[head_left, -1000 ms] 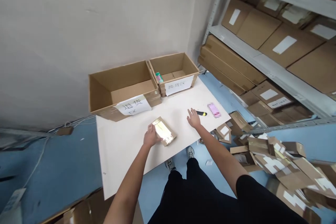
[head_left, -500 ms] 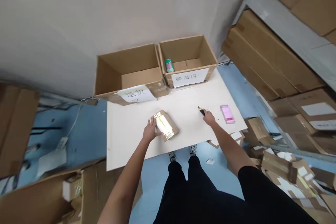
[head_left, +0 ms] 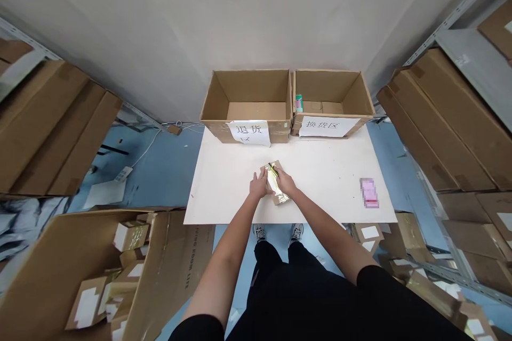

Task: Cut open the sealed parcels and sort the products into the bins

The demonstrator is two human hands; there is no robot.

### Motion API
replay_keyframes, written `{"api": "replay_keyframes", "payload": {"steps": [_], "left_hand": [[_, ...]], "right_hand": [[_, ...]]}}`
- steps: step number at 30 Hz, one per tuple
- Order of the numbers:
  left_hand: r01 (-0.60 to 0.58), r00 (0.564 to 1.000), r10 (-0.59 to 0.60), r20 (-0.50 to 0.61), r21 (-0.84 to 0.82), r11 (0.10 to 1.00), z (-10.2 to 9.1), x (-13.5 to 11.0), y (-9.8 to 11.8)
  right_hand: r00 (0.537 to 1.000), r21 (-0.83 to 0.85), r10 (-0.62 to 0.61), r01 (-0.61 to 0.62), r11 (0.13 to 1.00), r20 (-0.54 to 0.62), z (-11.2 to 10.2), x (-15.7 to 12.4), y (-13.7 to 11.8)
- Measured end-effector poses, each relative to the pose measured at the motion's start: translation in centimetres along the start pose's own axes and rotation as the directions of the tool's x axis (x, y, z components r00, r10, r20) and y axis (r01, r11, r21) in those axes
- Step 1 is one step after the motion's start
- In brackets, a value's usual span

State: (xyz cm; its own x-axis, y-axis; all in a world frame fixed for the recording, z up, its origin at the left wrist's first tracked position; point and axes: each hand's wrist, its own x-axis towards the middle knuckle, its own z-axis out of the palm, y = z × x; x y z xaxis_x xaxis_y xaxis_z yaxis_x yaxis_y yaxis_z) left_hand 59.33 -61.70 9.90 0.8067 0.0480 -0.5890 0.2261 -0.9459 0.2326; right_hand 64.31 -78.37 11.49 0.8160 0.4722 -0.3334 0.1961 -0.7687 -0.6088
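White table point(head_left: 228, 181) against the wall, the person standing at its near edge. Low left, a big carton point(head_left: 180, 256) holding small taped boxes, likely parked there to be within reach. At the table's back edge, two open boxes point(head_left: 280, 131) side by side, probably pushed back to leave working room in front; paper signs point(head_left: 252, 131) face the person, presumably to be read from here. Small parcel point(head_left: 281, 199), gold tape across its top, lies near the table's middle, in front of the left open box. Left hand point(head_left: 260, 184) grips its left side, fingers somewhat spread, thumb over the top, apparently to stop it sliding. Right hand point(head_left: 285, 181) curled at the parcel's upper right, fingers closed around a cutter. Pink item point(head_left: 369, 192), blurred out, well apart by the right edge, seemingly out of the way. Green packet point(head_left: 299, 103) in the right open box, partly hidden by its wall. Cutter point(head_left: 273, 169), black and yellow, slants over the tape, seemingly held low for control. Against half a second ago: cutter was off to the parcel's right, hands well apart; now both hands meet at the parcel. View has swung left, showing more carton.
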Motion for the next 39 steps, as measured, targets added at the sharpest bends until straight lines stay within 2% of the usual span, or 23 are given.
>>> {"api": "replay_keyframes", "payload": {"steps": [7,15,18,23,25,27,29,31,36,39], "left_hand": [[-0.023,1.000,0.022,-0.012,-0.038,0.999,0.4,0.2,-0.1],[-0.082,0.996,0.081,-0.043,-0.037,0.996,0.3,0.1,-0.7],[-0.076,0.997,0.075,-0.031,-0.023,0.997,0.2,0.0,-0.7],[-0.076,0.996,0.077,-0.045,0.016,0.997,-0.3,0.0,-0.5],[-0.079,0.996,0.080,-0.044,0.027,0.997,-0.4,-0.1,-0.4],[-0.086,0.995,0.088,-0.045,0.033,0.996,-0.4,-0.3,-0.2],[-0.086,0.994,0.088,-0.059,0.036,0.996,0.0,-0.8,0.1],[-0.069,0.993,0.072,-0.091,0.038,0.997,0.8,-1.6,0.5],[0.068,0.986,-0.054,-0.158,0.082,0.994,3.1,-4.0,2.0],[0.134,0.978,-0.106,-0.181,0.150,0.980,3.5,-4.7,2.9]], "right_hand": [[0.979,-0.284,0.190,-0.162,0.945,0.073,0.3,-1.0,-2.3],[0.944,-0.342,0.297,-0.234,0.910,0.144,-0.2,-3.6,-3.8],[0.928,-0.368,0.323,-0.239,0.899,0.186,-0.7,-6.1,-3.7],[0.891,-0.360,0.372,-0.268,0.893,0.260,-1.7,-12.7,-1.5],[0.905,-0.296,0.360,-0.289,0.911,0.226,-2.3,-14.7,-0.1],[0.930,-0.203,0.357,-0.334,0.921,0.090,-2.9,-15.6,1.1],[0.916,-0.111,0.392,-0.400,0.910,-0.091,-2.9,-14.8,2.0],[0.873,-0.051,0.449,-0.466,0.884,-0.190,-2.4,-12.9,2.4],[0.805,0.017,0.574,-0.578,0.816,-0.152,-0.1,-7.5,2.8],[0.831,0.010,0.534,-0.539,0.842,-0.153,0.2,-6.1,3.3]]}}
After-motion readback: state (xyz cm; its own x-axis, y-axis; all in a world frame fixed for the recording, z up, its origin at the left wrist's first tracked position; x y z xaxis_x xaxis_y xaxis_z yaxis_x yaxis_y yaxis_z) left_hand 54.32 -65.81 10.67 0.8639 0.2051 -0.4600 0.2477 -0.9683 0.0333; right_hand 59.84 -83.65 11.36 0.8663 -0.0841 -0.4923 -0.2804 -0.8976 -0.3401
